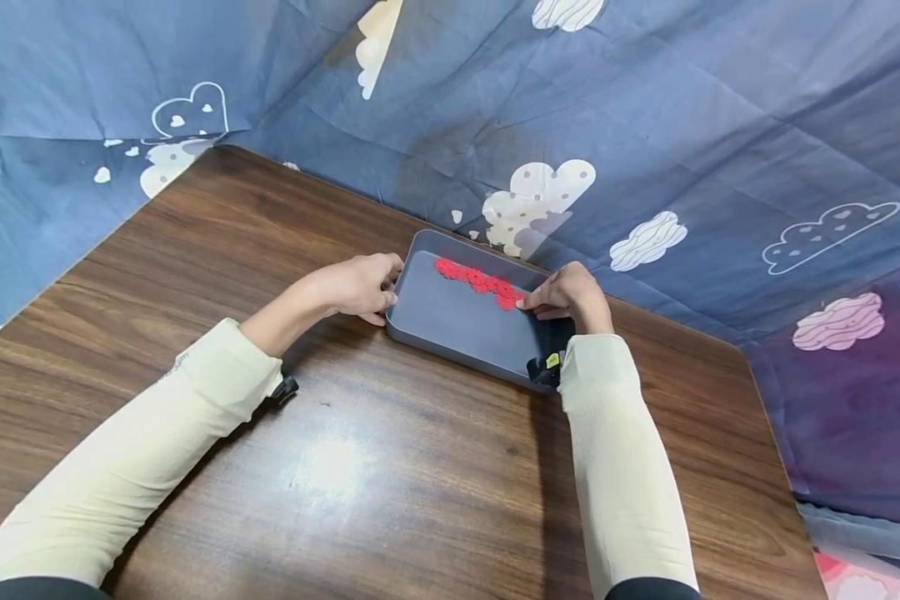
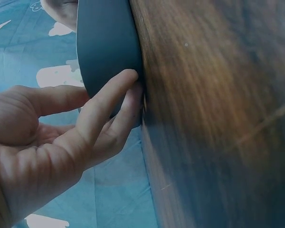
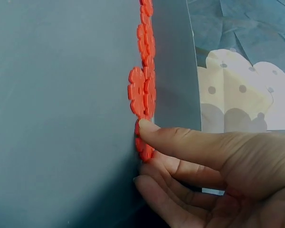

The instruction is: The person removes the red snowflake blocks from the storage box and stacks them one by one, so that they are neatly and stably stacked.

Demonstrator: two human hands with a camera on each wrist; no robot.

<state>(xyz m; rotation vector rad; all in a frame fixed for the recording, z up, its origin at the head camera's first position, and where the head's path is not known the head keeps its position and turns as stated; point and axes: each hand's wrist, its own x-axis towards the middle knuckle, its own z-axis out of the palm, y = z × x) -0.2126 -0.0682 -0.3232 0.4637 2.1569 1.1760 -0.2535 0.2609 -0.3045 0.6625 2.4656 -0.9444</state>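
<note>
A grey rectangular tray (image 1: 457, 321) lies on the table, with red flower-shaped plastic pieces (image 1: 478, 280) in a row along its far side. In the right wrist view the red pieces (image 3: 143, 90) overlap one another. My right hand (image 1: 570, 293) reaches in over the tray's right end and pinches the nearest flower piece between thumb and fingers. At the left end, my left hand (image 1: 363, 287) holds the tray's wall. Its thumb is at the rim and its fingers are against the outside, as the left wrist view of the tray wall (image 2: 107, 42) shows.
The brown wooden table (image 1: 390, 467) extends around the tray. A blue cloth (image 1: 435, 108) with cloud prints hangs right behind the table's far edge, close to the tray. A black strap device (image 1: 543, 371) sits at my right wrist, over the tray's near right corner.
</note>
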